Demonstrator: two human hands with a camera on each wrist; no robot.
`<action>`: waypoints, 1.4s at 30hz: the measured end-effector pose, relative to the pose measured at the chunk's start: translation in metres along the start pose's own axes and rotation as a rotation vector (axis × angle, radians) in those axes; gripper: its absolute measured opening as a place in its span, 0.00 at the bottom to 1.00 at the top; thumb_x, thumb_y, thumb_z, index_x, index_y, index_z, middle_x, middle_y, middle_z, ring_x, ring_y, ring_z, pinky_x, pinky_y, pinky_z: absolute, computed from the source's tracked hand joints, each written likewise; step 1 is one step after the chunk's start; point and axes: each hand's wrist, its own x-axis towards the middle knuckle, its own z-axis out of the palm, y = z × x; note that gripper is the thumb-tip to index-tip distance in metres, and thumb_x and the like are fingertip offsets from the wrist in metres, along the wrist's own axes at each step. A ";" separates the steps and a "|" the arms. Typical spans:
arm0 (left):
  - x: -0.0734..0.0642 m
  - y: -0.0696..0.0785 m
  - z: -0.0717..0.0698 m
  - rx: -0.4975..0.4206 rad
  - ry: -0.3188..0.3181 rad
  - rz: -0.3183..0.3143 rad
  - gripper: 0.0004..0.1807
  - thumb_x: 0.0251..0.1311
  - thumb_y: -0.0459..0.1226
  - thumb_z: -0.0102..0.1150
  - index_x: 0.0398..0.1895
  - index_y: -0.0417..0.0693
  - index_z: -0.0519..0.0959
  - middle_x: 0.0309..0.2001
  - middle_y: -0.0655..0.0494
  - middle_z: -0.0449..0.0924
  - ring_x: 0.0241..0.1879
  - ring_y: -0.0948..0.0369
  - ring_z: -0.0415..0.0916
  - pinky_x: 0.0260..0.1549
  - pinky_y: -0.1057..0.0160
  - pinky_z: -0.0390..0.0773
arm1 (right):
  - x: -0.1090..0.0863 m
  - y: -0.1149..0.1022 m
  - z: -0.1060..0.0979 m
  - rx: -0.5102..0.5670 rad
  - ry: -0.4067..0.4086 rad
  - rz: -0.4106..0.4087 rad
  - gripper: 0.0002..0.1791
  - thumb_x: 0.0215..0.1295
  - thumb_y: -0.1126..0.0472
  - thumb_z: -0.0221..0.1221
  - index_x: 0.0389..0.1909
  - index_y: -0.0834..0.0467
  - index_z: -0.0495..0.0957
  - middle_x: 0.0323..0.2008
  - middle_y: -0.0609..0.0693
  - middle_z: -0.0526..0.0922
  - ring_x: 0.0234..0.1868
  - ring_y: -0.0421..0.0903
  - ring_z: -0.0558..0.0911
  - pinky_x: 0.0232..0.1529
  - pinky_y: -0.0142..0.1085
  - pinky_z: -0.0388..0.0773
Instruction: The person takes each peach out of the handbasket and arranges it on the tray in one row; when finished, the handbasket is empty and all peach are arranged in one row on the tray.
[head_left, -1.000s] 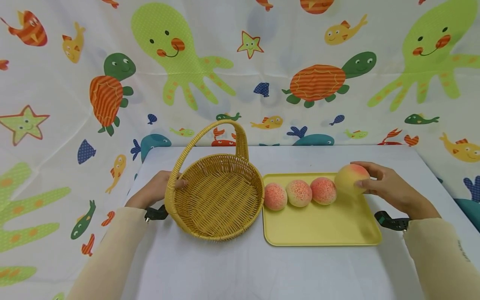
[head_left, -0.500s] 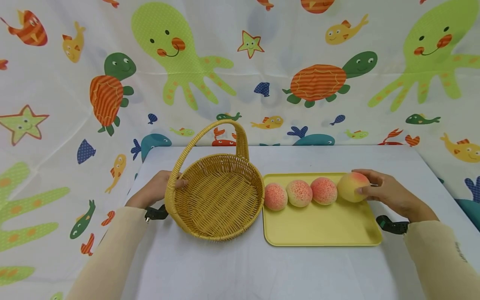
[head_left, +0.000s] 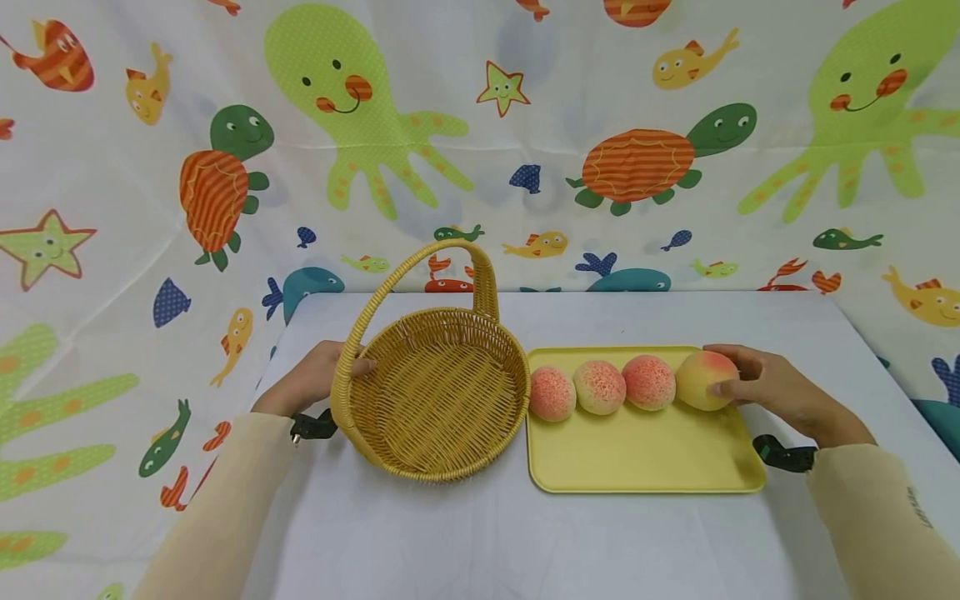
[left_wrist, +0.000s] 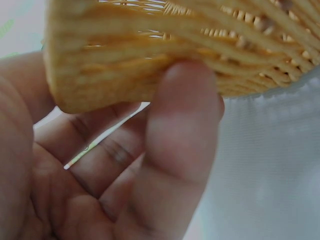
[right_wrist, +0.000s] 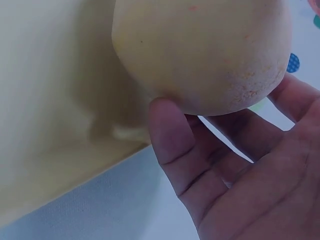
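Note:
My left hand (head_left: 322, 375) grips the left side of a woven basket (head_left: 442, 475), its thumb over the rim near the foot of the tall handle; in the left wrist view the thumb and curled fingers close round the wicker (left_wrist: 125, 55). Nothing lies in the basket. On the right, a yellow tray (head_left: 645, 458) carries several peaches in a row along its back. My right hand (head_left: 780, 387) holds the rightmost one, a larger yellow peach (head_left: 701, 381) with a red blush, between thumb and fingers. It sits low at the tray's back right corner.
Three smaller, speckled pink peaches (head_left: 597, 387) stand left of the held one. The tray's left edge meets the basket's right side. A white cloth (head_left: 465, 542) covers the table, and a printed sea-animal curtain (head_left: 480, 167) hangs behind it.
My right hand has lowered the yellow peach onto the tray's back right corner, beside the pink ones. The left hand and basket have stayed put.

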 end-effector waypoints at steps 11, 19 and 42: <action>0.001 0.001 0.000 -0.002 0.003 0.018 0.18 0.72 0.44 0.60 0.50 0.36 0.85 0.37 0.49 0.88 0.38 0.58 0.81 0.42 0.59 0.78 | 0.001 -0.004 0.003 -0.091 -0.004 0.011 0.43 0.70 0.49 0.65 0.80 0.59 0.59 0.68 0.64 0.73 0.54 0.39 0.76 0.49 0.32 0.77; 0.000 0.001 0.000 0.006 0.008 0.022 0.18 0.72 0.43 0.60 0.49 0.36 0.85 0.36 0.49 0.88 0.37 0.57 0.80 0.40 0.59 0.78 | 0.004 -0.006 0.005 -0.131 -0.008 0.029 0.45 0.69 0.49 0.65 0.80 0.61 0.57 0.69 0.67 0.71 0.59 0.57 0.75 0.50 0.40 0.76; 0.000 0.003 0.000 -0.004 0.000 -0.001 0.19 0.72 0.45 0.61 0.49 0.36 0.85 0.35 0.51 0.87 0.36 0.57 0.79 0.40 0.60 0.78 | 0.004 -0.014 0.009 -0.161 0.010 0.073 0.49 0.68 0.47 0.66 0.81 0.62 0.54 0.74 0.72 0.63 0.70 0.72 0.65 0.63 0.71 0.64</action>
